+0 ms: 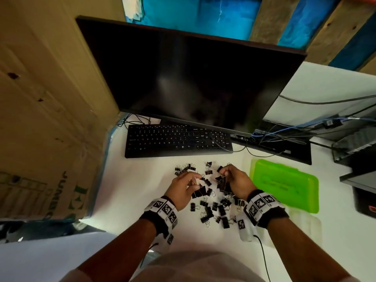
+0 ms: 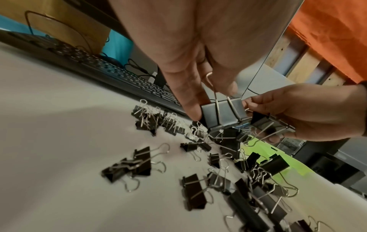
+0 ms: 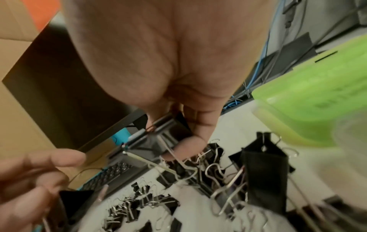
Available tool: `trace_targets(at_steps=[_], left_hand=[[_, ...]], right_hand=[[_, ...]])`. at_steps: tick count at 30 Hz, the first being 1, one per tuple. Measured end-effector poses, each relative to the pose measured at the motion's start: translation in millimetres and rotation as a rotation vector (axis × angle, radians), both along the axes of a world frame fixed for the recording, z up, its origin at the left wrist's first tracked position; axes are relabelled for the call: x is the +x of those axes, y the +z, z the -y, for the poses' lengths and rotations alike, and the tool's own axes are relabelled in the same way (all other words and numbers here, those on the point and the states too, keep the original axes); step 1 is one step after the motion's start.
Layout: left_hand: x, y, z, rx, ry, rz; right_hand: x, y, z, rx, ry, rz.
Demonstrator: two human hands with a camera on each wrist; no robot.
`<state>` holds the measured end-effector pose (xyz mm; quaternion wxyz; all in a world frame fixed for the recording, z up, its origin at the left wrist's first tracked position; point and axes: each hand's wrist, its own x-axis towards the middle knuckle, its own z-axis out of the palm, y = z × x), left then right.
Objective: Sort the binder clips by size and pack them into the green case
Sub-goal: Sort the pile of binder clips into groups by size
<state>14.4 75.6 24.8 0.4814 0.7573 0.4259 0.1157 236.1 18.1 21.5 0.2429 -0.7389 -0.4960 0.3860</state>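
Many black binder clips [image 1: 213,208] of mixed sizes lie scattered on the white table [image 1: 132,190]. A cluster of small clips [image 1: 185,168] sits apart at the far left of the pile. My left hand [image 1: 195,180] pinches a large clip [image 2: 222,113] by its sides, just above the pile. Beside it, my right hand [image 1: 225,171] grips another large clip [image 3: 168,133] between thumb and fingers; more clips seem bunched under that palm. The green case [image 1: 284,188] lies lid-down and closed, right of my right hand.
A black keyboard [image 1: 177,139] and a dark monitor [image 1: 193,78] stand right behind the clips. A cardboard box [image 1: 40,119] walls the left side. Cables [image 1: 284,135] and black equipment [image 1: 362,159] crowd the far right.
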Motion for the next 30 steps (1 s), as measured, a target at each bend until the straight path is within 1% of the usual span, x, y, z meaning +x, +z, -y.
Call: trace_targets(at_steps=[2,4,7,9,10,11,13,15,18,20,23,25,28,30], left_hand=[[5.0,1.7,1.9,-0.024,-0.004,-0.019],[13.4,4.9,3.1,-0.054,-0.025,-0.04],[25.6,9.7,3.6,-0.092,-0.071,-0.052],[32.2,11.2,2.9,-0.074,-0.092,-0.071],[35.2,11.4,2.7,-0.054,-0.105,-0.098],[38.9,12.3,2.3,-0.03,-0.12,-0.124],[48.4,13.5,0.6,0.007,-0.152,-0.164],[60.3,14.4,-1.0,0.039,-0.194,-0.191],[76.7,8.3,-1.6,0.063,-0.284,-0.265],[84.6,0.3,0.1,0.049,-0.327,-0.344],[90.1,-8.2,2.2,0.064,-0.345,-0.454],[91.9,-10.2,1.6,0.105,-0.357,-0.514],[90.4,-12.6,-0.6,0.117,-0.344,-0.5],[88.6,-13.8,-2.5,0.13,-0.335,-0.474]], right_hand=[[-1.9,-2.8,0.6,0.009,-0.036,-0.032],[-3.7,-2.1,3.0,0.016,-0.03,-0.063],[-2.8,2.6,8.0,0.02,-0.031,-0.178],[2.2,4.6,9.8,0.044,-0.068,-0.229],[6.2,4.7,9.9,0.065,-0.095,-0.215],[11.5,4.6,8.7,0.083,-0.127,-0.165],[24.5,3.8,4.8,0.059,-0.195,0.012],[37.2,2.7,0.1,-0.02,-0.216,0.162],[47.9,0.2,-9.3,-0.164,-0.113,0.27],[48.1,-3.5,-18.1,-0.214,-0.032,0.325],[41.9,-11.6,-28.6,-0.23,0.055,0.374],[36.8,-16.3,-32.1,-0.251,0.087,0.36],[33.4,-21.5,-32.2,-0.228,0.087,0.331],[35.3,-21.4,-29.5,-0.156,0.052,0.277]])
